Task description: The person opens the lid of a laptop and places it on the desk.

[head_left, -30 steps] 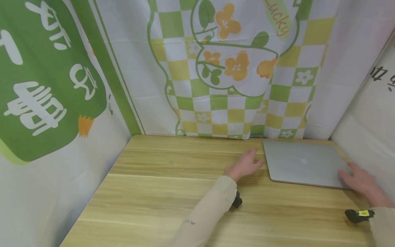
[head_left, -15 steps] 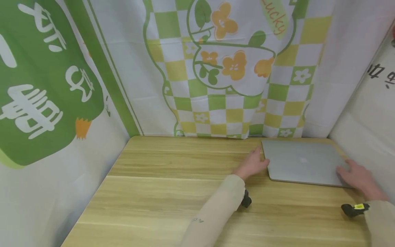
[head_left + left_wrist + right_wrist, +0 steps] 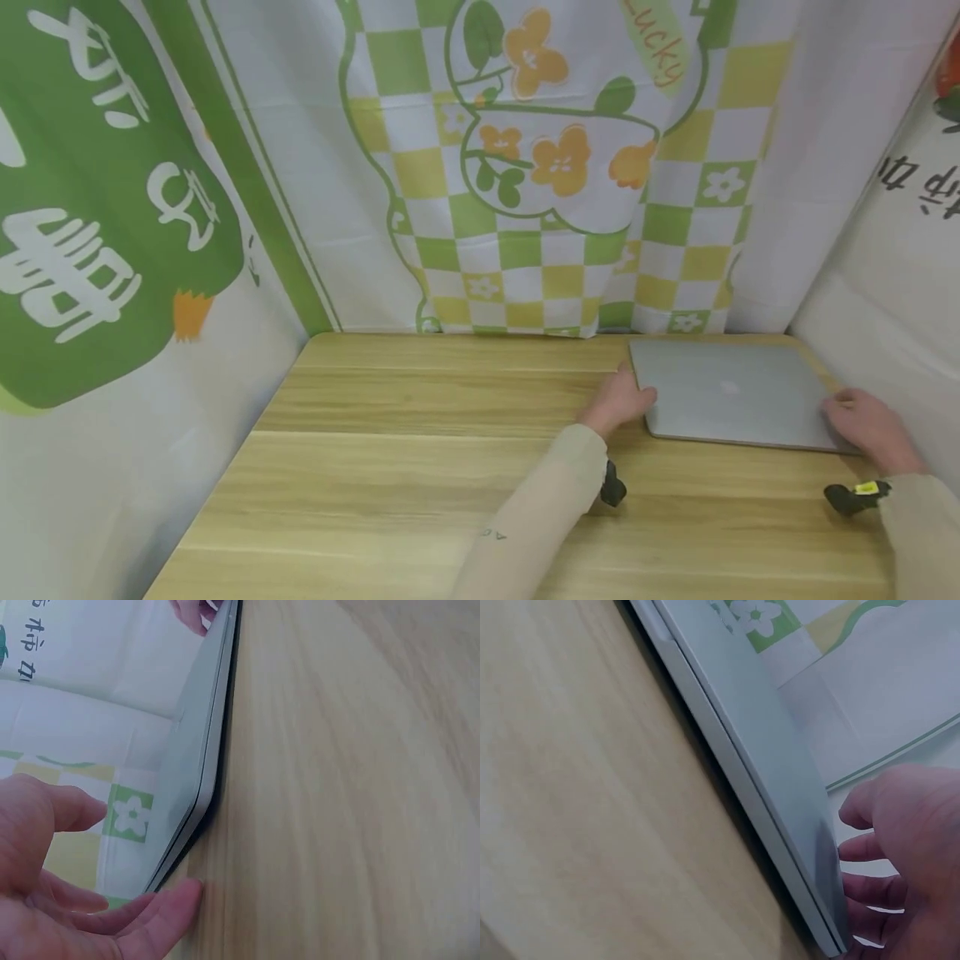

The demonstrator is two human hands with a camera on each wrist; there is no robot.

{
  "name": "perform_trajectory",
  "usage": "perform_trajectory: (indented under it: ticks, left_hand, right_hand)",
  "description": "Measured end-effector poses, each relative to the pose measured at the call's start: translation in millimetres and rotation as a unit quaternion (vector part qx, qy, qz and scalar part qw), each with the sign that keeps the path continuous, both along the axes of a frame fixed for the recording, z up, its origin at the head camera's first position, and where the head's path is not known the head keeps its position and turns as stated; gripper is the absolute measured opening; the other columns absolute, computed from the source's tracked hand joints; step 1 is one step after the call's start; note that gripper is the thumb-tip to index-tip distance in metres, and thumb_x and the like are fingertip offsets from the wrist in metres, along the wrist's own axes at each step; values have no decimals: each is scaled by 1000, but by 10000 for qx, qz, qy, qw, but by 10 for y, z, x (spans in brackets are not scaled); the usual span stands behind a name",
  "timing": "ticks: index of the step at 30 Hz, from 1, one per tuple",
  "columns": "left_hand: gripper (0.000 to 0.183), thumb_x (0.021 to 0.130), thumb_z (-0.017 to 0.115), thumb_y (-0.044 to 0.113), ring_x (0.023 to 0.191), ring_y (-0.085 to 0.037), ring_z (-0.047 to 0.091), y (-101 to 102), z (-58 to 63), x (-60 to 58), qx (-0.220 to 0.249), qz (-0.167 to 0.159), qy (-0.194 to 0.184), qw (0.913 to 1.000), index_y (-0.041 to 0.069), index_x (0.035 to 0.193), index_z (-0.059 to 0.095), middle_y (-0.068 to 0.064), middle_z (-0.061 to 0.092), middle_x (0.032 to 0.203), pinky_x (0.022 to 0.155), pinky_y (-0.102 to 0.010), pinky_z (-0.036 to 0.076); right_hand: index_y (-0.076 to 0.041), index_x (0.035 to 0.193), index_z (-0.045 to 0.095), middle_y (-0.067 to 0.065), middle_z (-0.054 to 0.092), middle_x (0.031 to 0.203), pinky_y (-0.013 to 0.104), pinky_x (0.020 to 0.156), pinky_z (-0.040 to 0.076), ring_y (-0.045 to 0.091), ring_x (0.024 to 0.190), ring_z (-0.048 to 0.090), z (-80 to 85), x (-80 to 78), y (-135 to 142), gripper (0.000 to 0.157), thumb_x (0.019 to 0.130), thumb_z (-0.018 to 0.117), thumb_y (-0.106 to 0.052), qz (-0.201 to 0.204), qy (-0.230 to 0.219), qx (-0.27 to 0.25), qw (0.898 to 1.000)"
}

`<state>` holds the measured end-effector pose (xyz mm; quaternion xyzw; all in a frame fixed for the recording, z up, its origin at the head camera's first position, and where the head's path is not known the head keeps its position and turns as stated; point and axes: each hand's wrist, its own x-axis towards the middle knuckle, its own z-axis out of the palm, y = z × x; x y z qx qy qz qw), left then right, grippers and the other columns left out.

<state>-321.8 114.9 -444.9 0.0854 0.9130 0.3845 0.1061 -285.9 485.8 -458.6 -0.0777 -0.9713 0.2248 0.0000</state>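
Note:
A closed silver laptop (image 3: 731,392) with a pale logo lies at the back right of the wooden table. My left hand (image 3: 618,400) is at its left edge. In the left wrist view the fingertips (image 3: 176,907) sit right at the near-left corner, with the thumb (image 3: 82,810) held apart from the lid. My right hand (image 3: 873,425) bends round toward the right edge. From the right wrist, its bent fingers (image 3: 874,889) meet the laptop's side, while the thumb (image 3: 859,806) stays just off it.
The wooden table (image 3: 360,483) extends left and toward me. A printed checkered curtain (image 3: 555,167) hangs along its back edge. A white cloth wall (image 3: 900,292) rises close behind the right hand, and a green-printed cloth (image 3: 97,208) hangs at the left. Each wrist carries a black camera.
My left hand has moved right, from beside the laptop to its left edge. My right fingers have bent in more at the right edge. The laptop has stayed in place while the head view shifted slightly.

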Motion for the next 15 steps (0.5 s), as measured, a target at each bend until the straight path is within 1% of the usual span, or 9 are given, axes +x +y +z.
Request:
perform_trajectory:
  ticks: [1,2,3,4,7,9,11,15]
  left_hand:
    - [75,89,54,40,41,-13,44,20,-2,-3,46,32,-100,9999,8,148,19,-10,67,92,38,-27,38]
    - [76,88,55,40,39,-13,40,37,0,-4,52,52,-193,9998,10,148,19,-9,67,86,36,-26,36]
    - [75,88,55,40,41,-12,39,55,2,-4,15,90,-217,9997,11,148,21,-8,67,88,37,-25,35]
    - [74,87,56,40,41,-12,40,71,6,-2,-2,88,-255,9996,11,147,23,-8,67,89,37,-26,36]
    - [62,87,57,39,50,-15,48,117,24,7,18,94,-255,9996,8,138,40,-7,64,98,44,-27,42]
    - [52,87,58,38,55,-17,55,146,36,12,39,151,-223,9996,5,126,50,-6,62,100,48,-28,45]
    - [42,86,59,36,53,-19,58,176,44,11,40,195,-228,9995,4,114,57,-7,60,90,46,-29,46]
    - [34,85,61,31,51,-19,59,220,49,-7,-48,204,-216,9995,2,103,59,-8,59,84,42,-27,47]
  right_hand:
    - [18,117,39,39,46,110,50,69,44,49,94,48,12,-8,2,61,95,35,-39,23,-47,-1,10000]
    - [18,116,40,39,46,109,49,69,44,49,93,48,24,-19,5,60,95,35,-38,88,-72,30,9999]
    - [19,115,40,39,47,108,49,69,44,48,92,49,37,-31,14,60,95,36,-37,167,-119,49,9998]
    - [19,114,41,39,47,106,49,68,44,47,90,50,46,-45,25,59,95,36,-37,230,-165,65,9996]
    - [20,112,41,38,49,102,45,65,44,45,87,51,58,-99,64,58,95,36,-36,279,-299,120,9991]
    - [20,112,42,36,50,99,43,63,44,42,85,52,62,-131,90,59,94,37,-37,238,-444,121,9987]
    - [20,111,42,35,51,98,41,63,44,40,84,52,65,-153,106,61,93,38,-38,214,-585,79,9980]
    - [21,112,40,36,49,100,41,65,44,41,87,51,80,-184,122,64,93,37,-40,254,-828,-96,9962]
